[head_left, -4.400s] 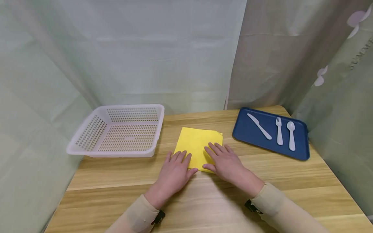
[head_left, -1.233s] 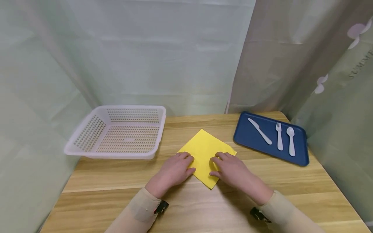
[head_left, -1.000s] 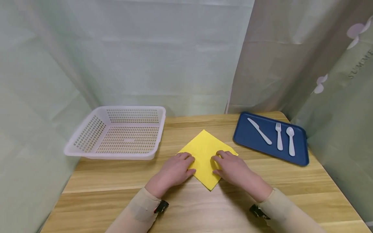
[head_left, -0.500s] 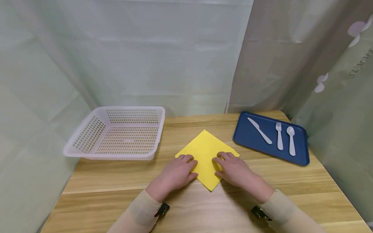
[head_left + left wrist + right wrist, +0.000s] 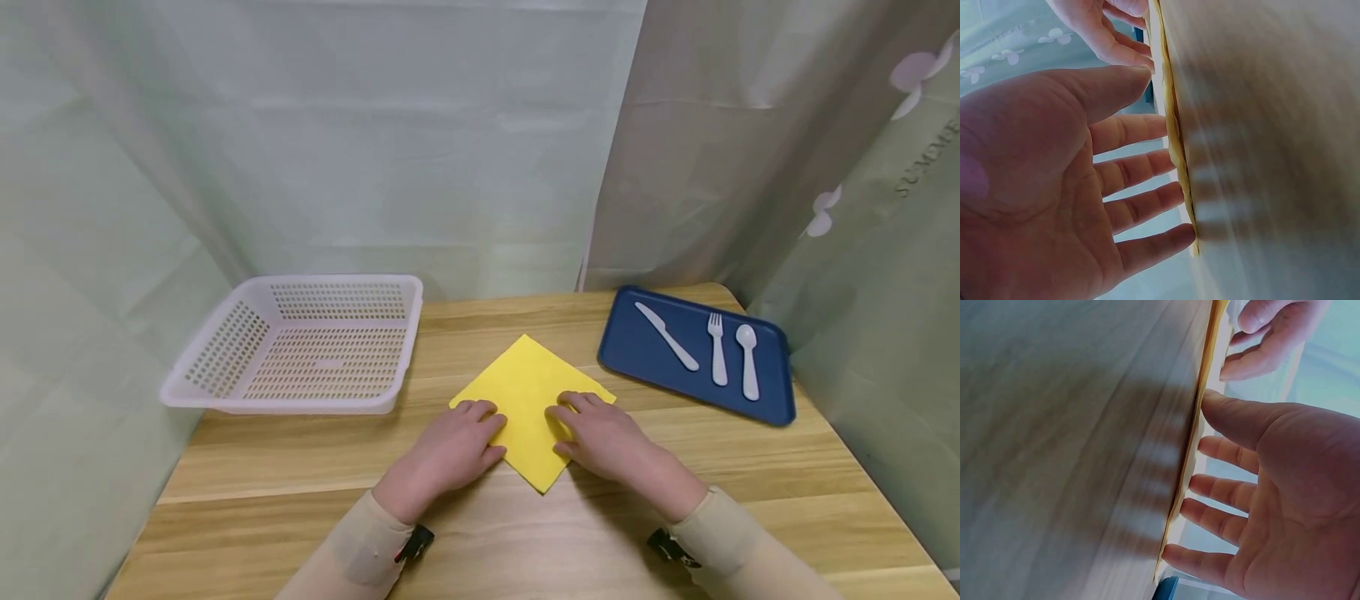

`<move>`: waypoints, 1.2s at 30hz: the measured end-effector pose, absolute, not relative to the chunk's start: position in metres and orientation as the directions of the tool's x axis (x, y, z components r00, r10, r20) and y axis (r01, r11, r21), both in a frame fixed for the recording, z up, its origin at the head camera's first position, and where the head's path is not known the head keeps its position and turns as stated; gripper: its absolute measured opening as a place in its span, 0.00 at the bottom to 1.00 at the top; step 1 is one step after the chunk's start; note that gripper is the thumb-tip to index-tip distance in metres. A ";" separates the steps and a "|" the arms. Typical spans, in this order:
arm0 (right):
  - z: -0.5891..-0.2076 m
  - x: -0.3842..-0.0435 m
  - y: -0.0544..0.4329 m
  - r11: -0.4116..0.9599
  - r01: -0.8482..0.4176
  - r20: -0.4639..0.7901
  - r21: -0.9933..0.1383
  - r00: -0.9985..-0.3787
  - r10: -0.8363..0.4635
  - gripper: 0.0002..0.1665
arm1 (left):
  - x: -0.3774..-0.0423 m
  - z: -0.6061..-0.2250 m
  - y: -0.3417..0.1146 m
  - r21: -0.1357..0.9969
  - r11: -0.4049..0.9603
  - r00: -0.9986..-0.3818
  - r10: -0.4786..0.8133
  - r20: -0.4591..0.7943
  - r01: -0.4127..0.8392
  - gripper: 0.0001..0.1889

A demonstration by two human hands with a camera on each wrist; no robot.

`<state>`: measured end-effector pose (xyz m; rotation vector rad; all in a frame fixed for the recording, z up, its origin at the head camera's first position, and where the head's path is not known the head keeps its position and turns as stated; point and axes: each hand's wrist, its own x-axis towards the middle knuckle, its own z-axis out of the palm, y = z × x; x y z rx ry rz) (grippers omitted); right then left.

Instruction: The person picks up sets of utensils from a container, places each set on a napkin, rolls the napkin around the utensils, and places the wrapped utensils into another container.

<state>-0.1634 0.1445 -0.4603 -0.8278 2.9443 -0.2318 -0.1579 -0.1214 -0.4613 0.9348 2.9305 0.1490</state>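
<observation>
A folded yellow napkin (image 5: 527,392) lies flat on the table in the head view, turned like a diamond with one corner toward me. My left hand (image 5: 453,446) rests on its left side, fingertips touching the napkin. On its right side my right hand (image 5: 603,437) touches it too, fingers slightly bent. Both wrist views show spread fingertips and a thumb against the thin layered edge of the napkin (image 5: 1175,140), with no grip round it. Part of the napkin's left and right sides is hidden under the hands.
A white perforated plastic basket (image 5: 408,350) stands at the back left. At the back right lies a blue tray (image 5: 637,350) bearing a white knife (image 5: 666,335), fork (image 5: 717,350) and spoon (image 5: 748,362). Curtains (image 5: 450,167) enclose the wooden table (image 5: 300,533).
Since the oldest frame the napkin has turned from roughly square-on to a diamond, and both hands' fingers have become more bent. Over the last half second almost nothing has moved.
</observation>
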 end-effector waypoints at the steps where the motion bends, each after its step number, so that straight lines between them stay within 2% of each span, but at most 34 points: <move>1: -0.460 -0.163 0.145 0.843 -0.511 -0.033 -0.168 -0.852 -0.523 0.30 | -0.157 -0.461 -0.121 0.109 0.812 -0.815 0.579 -0.030 0.573 0.25; 8: -0.460 -0.163 0.147 0.841 -0.510 -0.046 -0.183 -0.850 -0.525 0.31 | -0.154 -0.459 -0.122 0.087 0.807 -0.809 0.587 -0.021 0.583 0.25; 17: -0.459 -0.162 0.149 0.811 -0.556 -0.001 -0.179 -0.825 -0.566 0.30 | -0.152 -0.457 -0.122 0.108 0.807 -0.811 0.585 -0.009 0.581 0.24; 26: -0.457 -0.161 0.153 0.814 -0.560 -0.009 -0.155 -0.823 -0.568 0.30 | -0.152 -0.458 -0.121 0.058 0.799 -0.800 0.600 -0.014 0.599 0.23; 36: -0.461 -0.165 0.161 0.816 -0.566 0.109 -0.114 -0.824 -0.556 0.33 | -0.152 -0.461 -0.120 0.028 0.797 -0.796 0.604 -0.024 0.604 0.23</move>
